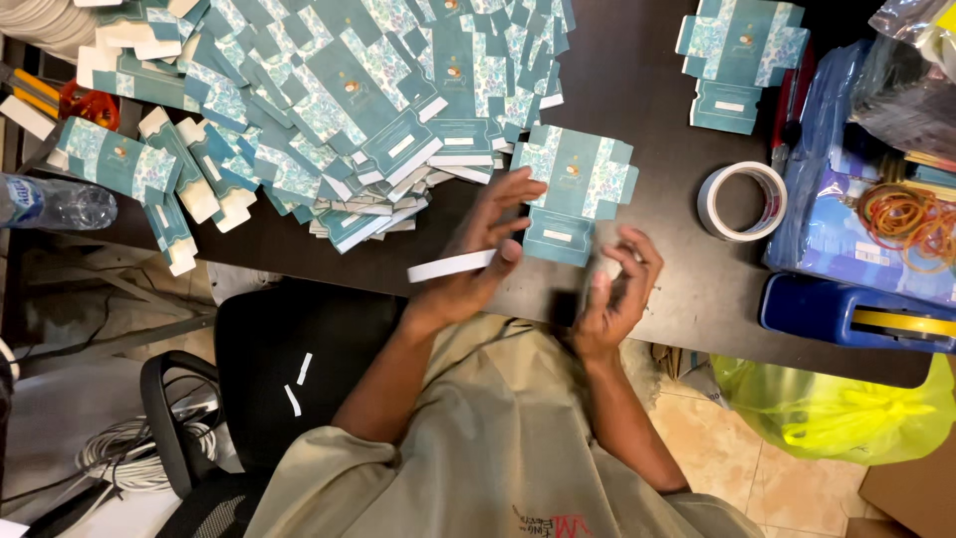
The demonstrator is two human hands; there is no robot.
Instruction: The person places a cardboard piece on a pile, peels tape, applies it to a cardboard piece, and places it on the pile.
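Observation:
My left hand (480,251) hovers over the dark table's near edge with its fingers spread, and a narrow white paper strip (450,266) sits pinched at its fingertips. My right hand (617,289) is close beside it, fingers curled and thumb raised; whether it grips anything I cannot tell. Just beyond both hands a flat teal patterned carton blank (576,189) lies on the table (657,130). A big loose heap of the same teal blanks (339,110) covers the far left of the table.
A roll of white tape (742,201) lies right of the blank, another teal blank (742,60) behind it. Blue plastic packs with rubber bands (901,219) and a blue tape dispenser (856,314) are at right. A water bottle (55,202) lies far left; a yellow bag (836,408) is below right.

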